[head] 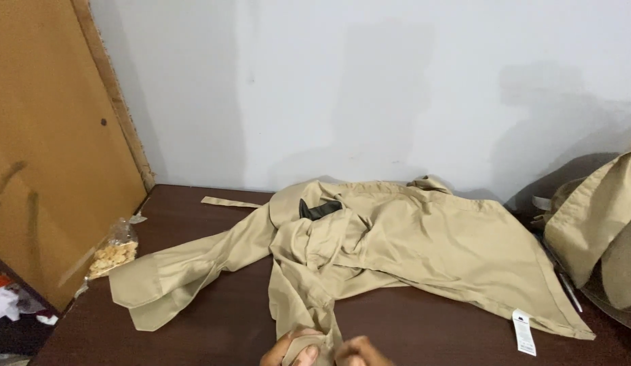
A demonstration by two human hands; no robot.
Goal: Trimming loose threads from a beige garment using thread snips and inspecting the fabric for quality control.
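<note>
— What are the fingers doing?

— Both hands sit at the near edge of the view, only partly seen. The left hand [288,351] has its fingers closed on a fold of the beige shirt [397,251], a thumb pressed over the cloth. The right hand [359,352] is curled just beside it, knuckles up, pinching the same narrow strip of fabric.

— And the shirt itself?

— It lies crumpled across the dark brown table [213,332]. One sleeve [186,271] trails out from the shirt's body toward the left; the body spreads wide to the right, with a white tag [523,332] hanging at its lower right hem. A dark patch [320,209] shows near the collar.

— What lies around the shirt?

— Left of the sleeve, a clear bag of pale snacks [113,254] rests by a leaning brown board [51,149]. Right of the shirt, well apart from the hands, a pile of more beige cloth [600,224] is heaped. Behind the shirt stands a white wall [369,88].
</note>
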